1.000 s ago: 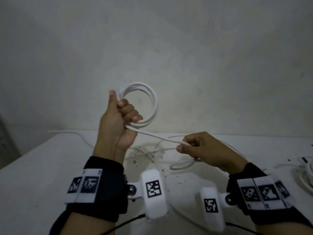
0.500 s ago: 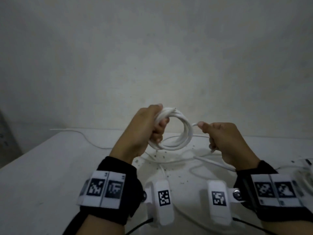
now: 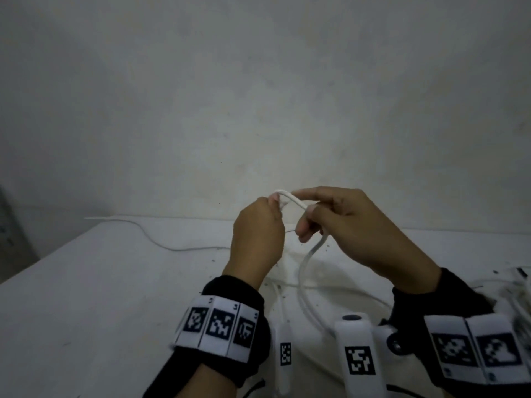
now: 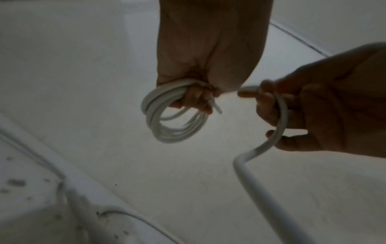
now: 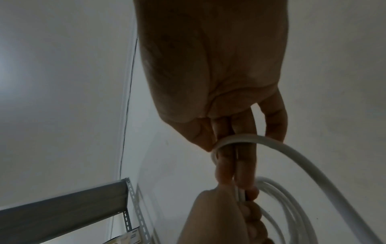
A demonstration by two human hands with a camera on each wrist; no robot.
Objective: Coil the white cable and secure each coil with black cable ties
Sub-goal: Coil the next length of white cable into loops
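Note:
My left hand [image 3: 258, 234] is a fist gripping a small coil of white cable [image 4: 173, 118] of several turns, held above the white table [image 3: 86, 297]. From the head view the coil is mostly hidden behind that hand. My right hand [image 3: 339, 222] is close beside it on the right and pinches the free run of the cable [image 3: 293, 201] between thumb and fingers, index finger pointing left. The cable loops over the right fingers [image 5: 229, 156] and trails down [image 3: 304, 271] to the table. No black cable tie is visible.
A thin loose white cable [image 3: 149, 239] snakes across the far left of the table. More white cable lies bunched at the right edge [image 3: 520, 305]. Dark specks dot the tabletop. A plain wall stands behind, and a grey metal shelf [image 5: 62, 214] appears in the right wrist view.
My left hand came down and rightward from its raised position with the coil. My right hand rose from near the table to meet it, bringing the free cable up to the coil.

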